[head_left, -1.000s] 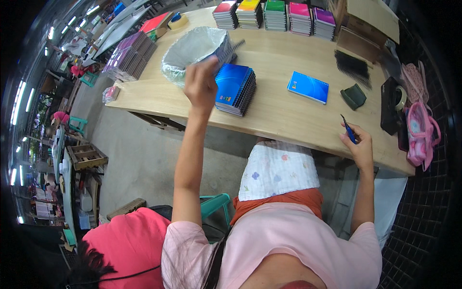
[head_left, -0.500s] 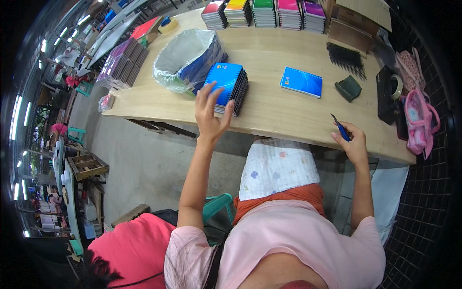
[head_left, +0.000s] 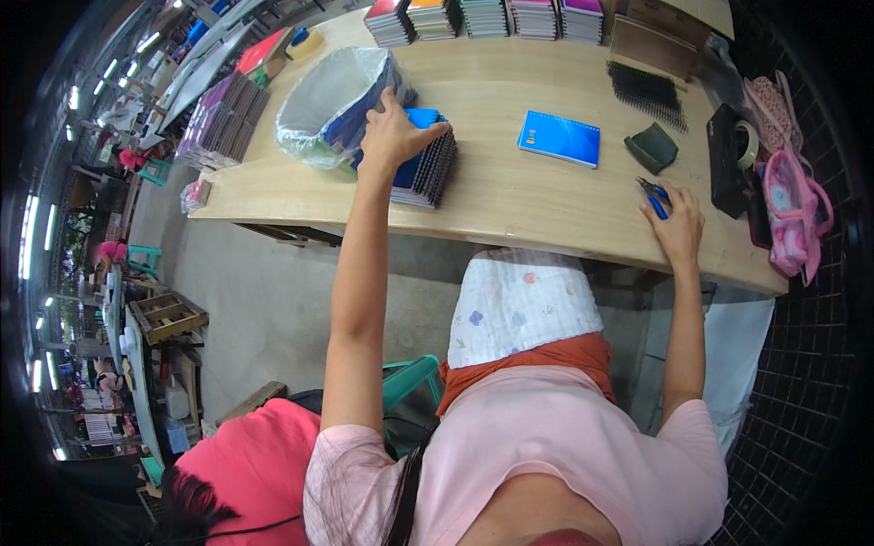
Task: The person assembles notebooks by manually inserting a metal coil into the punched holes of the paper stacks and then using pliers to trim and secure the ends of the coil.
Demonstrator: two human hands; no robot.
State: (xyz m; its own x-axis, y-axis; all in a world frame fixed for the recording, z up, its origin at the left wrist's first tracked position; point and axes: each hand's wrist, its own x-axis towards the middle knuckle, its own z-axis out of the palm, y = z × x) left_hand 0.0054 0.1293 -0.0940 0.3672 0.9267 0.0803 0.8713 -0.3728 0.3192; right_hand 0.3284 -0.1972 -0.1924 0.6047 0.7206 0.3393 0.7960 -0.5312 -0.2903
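Observation:
My left hand (head_left: 391, 134) reaches over a stack of blue spiral notebooks (head_left: 426, 175) at the front left of the table. Its thumb stretches toward the coil side and the fingers are spread over the far end; whether they touch the covers I cannot tell. My right hand (head_left: 678, 226) rests low at the right part of the table, its fingers around a small pair of blue-handled cutting pliers (head_left: 655, 202). The pliers' jaws point away from me. Between the hands lies a single blue spiral notebook (head_left: 559, 139). A dark green folded piece (head_left: 652, 148) sits just beyond the pliers.
A plastic-lined bin (head_left: 305, 109) stands beside the blue stack. Stacks of coloured notebooks (head_left: 484, 18) line the back. Black coils (head_left: 648, 91), a cardboard box (head_left: 660, 45), a black case (head_left: 728, 164) and a pink pouch (head_left: 790, 214) occupy the right side. Wrapped notebooks (head_left: 221, 123) are far left.
My left hand has moved farther over the blue stack. My right hand has gone forward with the pliers, toward the green piece. The view has shifted slightly.

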